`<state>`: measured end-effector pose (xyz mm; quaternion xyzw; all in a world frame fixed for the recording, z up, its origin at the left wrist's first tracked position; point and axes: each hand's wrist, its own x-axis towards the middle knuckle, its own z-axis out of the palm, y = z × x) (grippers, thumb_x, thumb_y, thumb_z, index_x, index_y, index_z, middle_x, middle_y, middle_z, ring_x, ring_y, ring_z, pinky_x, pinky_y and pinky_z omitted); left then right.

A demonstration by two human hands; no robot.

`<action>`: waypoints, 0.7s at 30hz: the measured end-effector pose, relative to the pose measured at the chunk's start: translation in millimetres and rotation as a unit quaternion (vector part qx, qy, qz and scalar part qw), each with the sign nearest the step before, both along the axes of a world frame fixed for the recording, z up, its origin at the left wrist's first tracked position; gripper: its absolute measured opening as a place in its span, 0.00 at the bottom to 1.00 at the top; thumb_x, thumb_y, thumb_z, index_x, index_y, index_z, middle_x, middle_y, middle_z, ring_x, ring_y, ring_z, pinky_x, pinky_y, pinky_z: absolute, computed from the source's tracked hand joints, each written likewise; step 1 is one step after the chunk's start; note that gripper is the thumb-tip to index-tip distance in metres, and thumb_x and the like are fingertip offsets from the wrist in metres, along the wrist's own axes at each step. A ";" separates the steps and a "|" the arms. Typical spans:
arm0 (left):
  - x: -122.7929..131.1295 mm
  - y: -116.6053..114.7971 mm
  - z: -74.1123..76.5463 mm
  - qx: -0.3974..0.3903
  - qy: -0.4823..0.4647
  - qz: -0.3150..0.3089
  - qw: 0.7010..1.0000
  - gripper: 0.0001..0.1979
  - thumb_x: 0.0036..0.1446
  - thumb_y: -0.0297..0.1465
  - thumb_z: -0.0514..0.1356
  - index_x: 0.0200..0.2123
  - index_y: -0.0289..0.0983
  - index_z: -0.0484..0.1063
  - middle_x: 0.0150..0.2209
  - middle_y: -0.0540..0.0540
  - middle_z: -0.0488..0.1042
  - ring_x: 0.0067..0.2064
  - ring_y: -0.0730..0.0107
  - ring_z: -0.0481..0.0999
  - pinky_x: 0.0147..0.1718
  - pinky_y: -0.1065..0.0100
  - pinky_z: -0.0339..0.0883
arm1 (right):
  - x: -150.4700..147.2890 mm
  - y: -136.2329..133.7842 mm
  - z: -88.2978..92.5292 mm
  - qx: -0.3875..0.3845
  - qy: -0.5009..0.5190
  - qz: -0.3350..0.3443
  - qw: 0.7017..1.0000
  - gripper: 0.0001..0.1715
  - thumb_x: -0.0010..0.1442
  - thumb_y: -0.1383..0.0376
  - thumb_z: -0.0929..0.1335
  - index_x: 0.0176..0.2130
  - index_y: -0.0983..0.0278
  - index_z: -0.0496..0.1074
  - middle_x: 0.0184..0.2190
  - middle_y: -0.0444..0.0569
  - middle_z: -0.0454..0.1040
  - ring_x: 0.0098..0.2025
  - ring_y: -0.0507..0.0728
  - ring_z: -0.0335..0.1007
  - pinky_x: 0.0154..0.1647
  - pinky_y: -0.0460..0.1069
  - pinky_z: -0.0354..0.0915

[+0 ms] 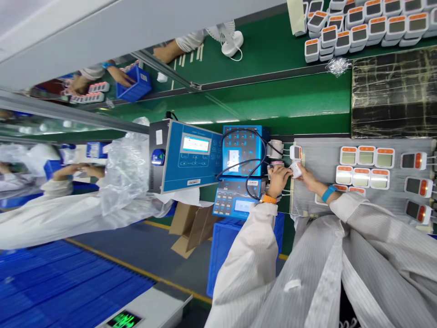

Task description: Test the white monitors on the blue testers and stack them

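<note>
A small white device (296, 170) is held at the left edge of the grey mat, its plain white side towards me. My right hand (308, 178), with a blue band at the wrist, grips it between thumb and fingers. From the left, my left hand (278, 178), wearing an orange band, has its bent fingertips against the same device; what lies under its fingers is partly hidden. Just above my hands stands another white device with an orange strip (295, 152). A white fixture (275, 148) with cables sits beside the blue test instruments (243, 146).
Rows of white devices with orange strips (366, 155) lie on the grey mat (321, 150). Three more (418, 187) line its right side. A large blue instrument (191, 152) stands left. Many devices (358, 36) crowd the upper shelf. A black wrapped block (392, 91) borders the mat. Co-workers' arms (77, 175) show left.
</note>
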<state>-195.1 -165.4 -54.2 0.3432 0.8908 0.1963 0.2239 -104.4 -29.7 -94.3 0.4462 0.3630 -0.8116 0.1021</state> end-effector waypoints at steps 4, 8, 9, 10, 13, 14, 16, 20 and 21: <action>2.7 -0.3 -3.4 0.002 0.002 0.010 1.000 0.09 0.72 0.31 0.60 0.41 0.43 0.82 0.46 0.47 0.85 0.58 0.52 0.74 0.58 0.51 0.55 | 0.6 -2.5 -2.3 0.018 0.005 -0.003 1.000 0.24 0.69 0.43 0.68 0.43 0.59 0.80 0.43 0.52 0.84 0.45 0.60 0.81 0.55 0.57 0.77; 5.2 -0.3 -7.5 0.007 0.004 0.022 1.000 0.10 0.72 0.31 0.59 0.41 0.43 0.82 0.46 0.47 0.84 0.58 0.52 0.73 0.58 0.51 0.54 | 1.2 -5.5 -2.2 0.042 0.012 -0.006 0.999 0.25 0.67 0.43 0.69 0.43 0.60 0.80 0.44 0.53 0.84 0.48 0.62 0.80 0.55 0.57 0.77; 5.8 -0.4 -8.2 0.007 0.003 0.023 1.000 0.10 0.72 0.31 0.59 0.41 0.43 0.81 0.46 0.47 0.84 0.58 0.52 0.73 0.58 0.51 0.53 | 1.1 -6.3 -2.4 0.047 0.011 -0.007 0.999 0.25 0.67 0.42 0.69 0.43 0.60 0.80 0.44 0.53 0.83 0.49 0.62 0.80 0.55 0.58 0.77; 6.5 -0.6 -8.8 0.006 0.002 0.023 1.000 0.10 0.72 0.31 0.59 0.41 0.43 0.81 0.46 0.48 0.84 0.58 0.53 0.73 0.58 0.52 0.53 | 0.8 -7.3 -2.9 0.053 0.009 -0.007 0.999 0.26 0.66 0.42 0.69 0.42 0.60 0.80 0.44 0.53 0.83 0.49 0.62 0.80 0.54 0.57 0.77; 8.4 -1.4 -9.8 0.010 0.006 0.029 1.000 0.10 0.72 0.31 0.59 0.41 0.43 0.81 0.46 0.47 0.84 0.58 0.53 0.73 0.58 0.52 0.54 | -0.5 -11.2 -5.2 0.080 0.005 0.005 0.997 0.29 0.64 0.39 0.68 0.39 0.60 0.79 0.40 0.52 0.83 0.47 0.62 0.80 0.53 0.57 0.76; 8.9 -1.8 -9.8 0.012 0.010 0.032 0.999 0.10 0.72 0.31 0.59 0.41 0.43 0.82 0.46 0.47 0.84 0.58 0.53 0.73 0.58 0.52 0.54 | -0.9 -12.9 -6.0 0.094 0.004 0.014 0.995 0.30 0.63 0.38 0.68 0.39 0.60 0.79 0.38 0.51 0.83 0.47 0.62 0.79 0.53 0.57 0.76; 9.2 -2.6 -9.3 0.016 0.016 0.038 0.999 0.10 0.73 0.32 0.59 0.41 0.43 0.82 0.46 0.46 0.84 0.57 0.53 0.73 0.59 0.52 0.55 | -1.3 -16.7 -7.0 0.135 0.000 0.033 0.990 0.32 0.62 0.36 0.67 0.39 0.60 0.79 0.38 0.50 0.83 0.47 0.63 0.79 0.54 0.58 0.75; 7.0 -5.2 -5.3 0.013 0.021 0.020 0.999 0.11 0.73 0.32 0.58 0.40 0.43 0.81 0.46 0.47 0.85 0.57 0.53 0.74 0.59 0.51 0.54 | -0.1 -25.3 -5.7 0.192 -0.007 0.043 0.980 0.39 0.62 0.33 0.63 0.46 0.62 0.79 0.45 0.53 0.83 0.52 0.65 0.77 0.57 0.60 0.72; 6.1 -5.9 -3.4 0.008 0.021 0.011 1.000 0.11 0.73 0.32 0.58 0.40 0.43 0.82 0.46 0.47 0.85 0.57 0.53 0.74 0.60 0.50 0.54 | 0.2 -27.5 -5.2 0.198 -0.004 0.039 0.979 0.40 0.63 0.33 0.62 0.49 0.62 0.79 0.49 0.54 0.83 0.53 0.65 0.77 0.59 0.60 0.71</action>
